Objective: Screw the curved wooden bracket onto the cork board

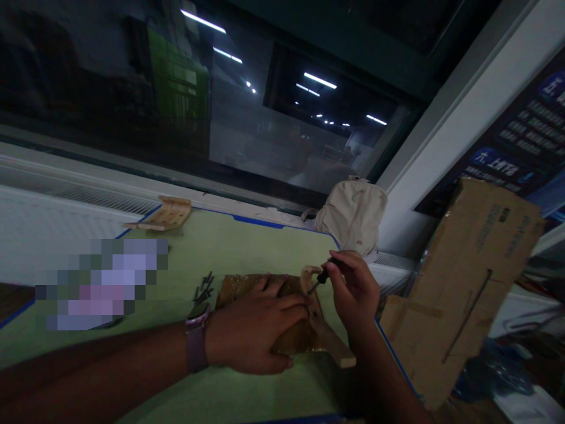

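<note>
The left hand (256,330) lies flat, fingers spread, pressing the curved wooden piece (333,344) onto a brown board (238,285) on the green mat (212,247); the right hand (357,291) pinches a small screwdriver (321,278), its tip touching the piece's upper end, just beyond the left fingertips.

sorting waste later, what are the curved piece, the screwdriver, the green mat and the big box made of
The curved piece under the left hand: pale bare wood, matte, it seems. The screwdriver in the right hand: dark handle, probably plastic. The green mat: smooth sheet, maybe vinyl or rubber; unclear. The big box: brown cardboard, creased and printed.
</note>
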Demonstrator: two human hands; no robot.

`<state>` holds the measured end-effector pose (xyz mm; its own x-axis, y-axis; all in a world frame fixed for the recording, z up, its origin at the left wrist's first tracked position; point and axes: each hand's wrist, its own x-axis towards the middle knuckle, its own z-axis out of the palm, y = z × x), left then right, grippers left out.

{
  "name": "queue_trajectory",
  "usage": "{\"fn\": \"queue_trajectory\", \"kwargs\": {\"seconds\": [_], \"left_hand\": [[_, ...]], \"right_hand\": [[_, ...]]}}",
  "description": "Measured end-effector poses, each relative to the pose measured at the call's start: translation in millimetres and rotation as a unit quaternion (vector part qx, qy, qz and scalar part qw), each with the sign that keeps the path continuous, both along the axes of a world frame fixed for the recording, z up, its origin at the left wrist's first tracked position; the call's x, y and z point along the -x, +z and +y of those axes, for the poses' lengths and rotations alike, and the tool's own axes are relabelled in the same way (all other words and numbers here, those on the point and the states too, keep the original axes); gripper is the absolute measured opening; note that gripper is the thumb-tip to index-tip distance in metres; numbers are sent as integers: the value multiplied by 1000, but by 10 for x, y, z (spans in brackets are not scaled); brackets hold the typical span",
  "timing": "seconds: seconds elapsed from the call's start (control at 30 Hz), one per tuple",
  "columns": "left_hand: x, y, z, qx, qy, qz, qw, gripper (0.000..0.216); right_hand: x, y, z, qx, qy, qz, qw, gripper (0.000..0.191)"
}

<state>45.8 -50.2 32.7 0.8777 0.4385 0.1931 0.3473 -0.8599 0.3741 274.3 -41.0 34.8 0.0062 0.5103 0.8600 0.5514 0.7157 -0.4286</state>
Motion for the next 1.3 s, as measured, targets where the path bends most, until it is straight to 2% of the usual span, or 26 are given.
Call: {"fn": "queue_trajectory", "kwargs": {"seconds": [0.2,0.37,0.43,0.53,0.7,0.8,0.87,0.93,1.07,1.2,1.3], "left_hand": [[-1,-37,-7,-15,-1,-9,1000,76],[0,-53,-5,-13,1,-3,1000,78],[-1,-49,2,-11,1,0,1000,76],[-3,-41,11,-12,-1,-3,1000,74],[0,-41,2,-12,5,7,1000,77],[4,-45,-6,-19,4,2,1000,76],[7,-47,-7,-21,4,-1,1000,75],[10,-50,-6,-17,4,-2,1000,76],[11,-54,-5,-11,1,-8,1000,78],[6,-55,-6,-8,3,-6,1000,76],[4,-55,-2,-5,3,-3,1000,76]], "right_hand": [[-3,172,-30,-66,-149,-81,983,9],[-43,225,-101,-136,-214,-124,959,19],[-51,216,-119,-162,-200,-139,956,19],[-16,210,-134,-178,-127,-162,962,19],[86,212,-128,-120,-23,-178,976,36],[101,166,-107,-53,21,-115,992,40],[88,116,-82,-13,47,-50,998,35],[60,67,-48,-1,47,10,999,26],[-17,27,32,-17,-50,42,998,10],[-83,93,66,3,-156,7,988,11],[-121,173,54,-12,-209,-30,977,20]]}}
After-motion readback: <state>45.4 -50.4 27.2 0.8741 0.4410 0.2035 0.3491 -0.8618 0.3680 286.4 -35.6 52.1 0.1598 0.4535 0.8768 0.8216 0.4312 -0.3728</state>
